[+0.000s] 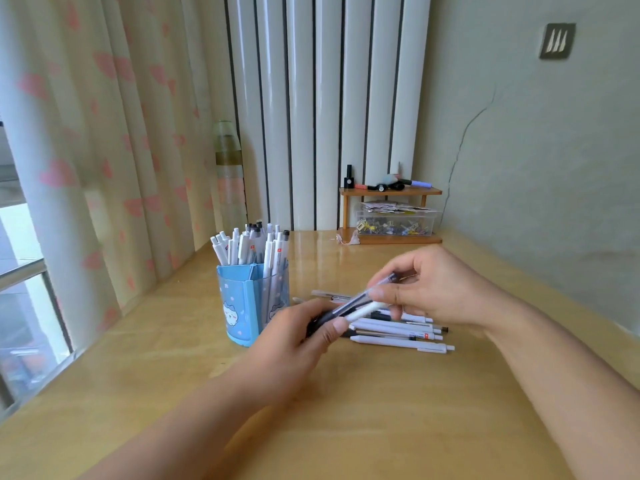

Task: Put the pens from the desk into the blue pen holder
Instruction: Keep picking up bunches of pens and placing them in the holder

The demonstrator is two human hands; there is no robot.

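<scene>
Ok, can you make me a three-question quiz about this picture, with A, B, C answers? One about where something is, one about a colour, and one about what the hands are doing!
1. Where do the loose pens lie?
A. on the desk, right of the pen holder
B. on the wooden shelf
C. on the window sill

2. What colour is the pen holder?
A. red
B. blue
C. black

3. What are the hands doing?
A. both lie flat on the desk
B. both hold pens above the pile
C. both hold the bottle

Answers: 1 A, the pile sits on the desk beside the holder. 2 B, its wall is light blue. 3 B, the left hand and right hand grip pens between them.
</scene>
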